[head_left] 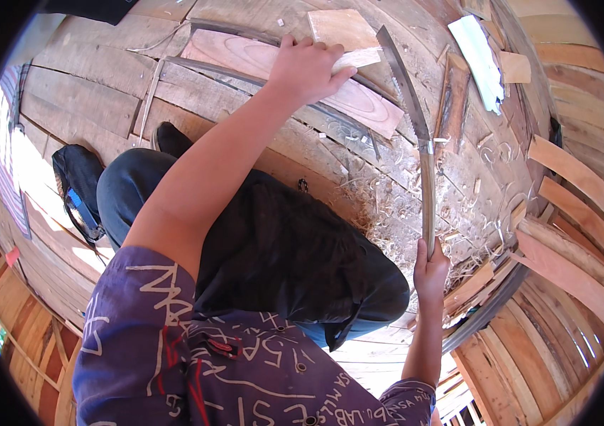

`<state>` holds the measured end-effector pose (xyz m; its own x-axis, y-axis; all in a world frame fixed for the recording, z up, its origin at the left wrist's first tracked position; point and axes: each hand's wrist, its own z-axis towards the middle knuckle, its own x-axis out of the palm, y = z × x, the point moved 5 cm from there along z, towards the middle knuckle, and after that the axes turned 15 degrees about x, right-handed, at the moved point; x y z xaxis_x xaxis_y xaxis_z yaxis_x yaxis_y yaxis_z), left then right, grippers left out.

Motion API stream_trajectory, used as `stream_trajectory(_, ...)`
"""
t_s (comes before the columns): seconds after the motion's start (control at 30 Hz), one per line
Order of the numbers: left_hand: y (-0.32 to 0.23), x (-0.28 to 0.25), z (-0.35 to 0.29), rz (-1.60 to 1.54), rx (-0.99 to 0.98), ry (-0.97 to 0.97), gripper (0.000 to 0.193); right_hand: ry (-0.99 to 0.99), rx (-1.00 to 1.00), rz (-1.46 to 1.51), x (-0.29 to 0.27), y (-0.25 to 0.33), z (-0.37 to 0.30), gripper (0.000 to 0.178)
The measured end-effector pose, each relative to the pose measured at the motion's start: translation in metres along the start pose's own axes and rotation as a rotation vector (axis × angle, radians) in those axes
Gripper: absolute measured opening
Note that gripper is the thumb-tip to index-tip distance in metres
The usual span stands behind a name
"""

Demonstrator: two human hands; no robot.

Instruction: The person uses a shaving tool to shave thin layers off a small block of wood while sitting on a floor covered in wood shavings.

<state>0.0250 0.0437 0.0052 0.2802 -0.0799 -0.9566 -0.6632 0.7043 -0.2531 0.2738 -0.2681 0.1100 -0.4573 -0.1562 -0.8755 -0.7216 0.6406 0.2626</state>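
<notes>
Evidently, steadying the wood was the step in hand: the left hand seemed to curl its fingers round a pale block, a plank beneath them. The right hand gripped a long knife, blade beyond its fingers; cutting would need left fingertips clear.

The board is pinkish with curved, darker grain; the block, pale tan. The blade is dark grey, its handle brown. Cream shavings fleck the grey-brown floor; toward its right edge, a white sheet. The shirt is purple, with white lettering and red lines.
</notes>
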Motion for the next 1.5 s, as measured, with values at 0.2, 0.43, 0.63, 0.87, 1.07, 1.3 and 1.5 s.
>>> stream_trajectory(0.2,0.0,0.0,0.0,-0.009,-0.012,0.02,0.045,-0.017,0.023,0.004,-0.001,0.019,-0.002,0.022)
stream_trajectory(0.43,0.0,0.0,0.0,-0.02,-0.02,0.022,0.047,0.0,0.017,-0.029,0.0,0.011,0.004,0.021)
stream_trajectory(0.63,0.001,0.0,0.001,-0.022,-0.018,0.024,0.048,-0.008,0.009,-0.006,-0.001,0.011,-0.001,0.021)
stream_trajectory(0.87,0.0,-0.001,0.001,-0.01,-0.023,0.037,0.048,-0.019,-0.018,-0.037,-0.004,0.012,0.001,0.02)
stream_trajectory(1.07,0.0,0.0,0.001,-0.001,-0.018,0.026,0.046,-0.02,-0.005,0.012,-0.002,0.002,-0.001,0.02)
stream_trajectory(1.3,-0.001,-0.001,0.001,0.015,-0.006,-0.007,0.046,-0.013,0.003,-0.019,0.004,0.001,-0.004,0.021)
stream_trajectory(1.5,0.0,0.001,0.001,0.021,-0.002,-0.023,0.045,0.014,0.024,-0.019,-0.001,0.005,-0.006,0.02)
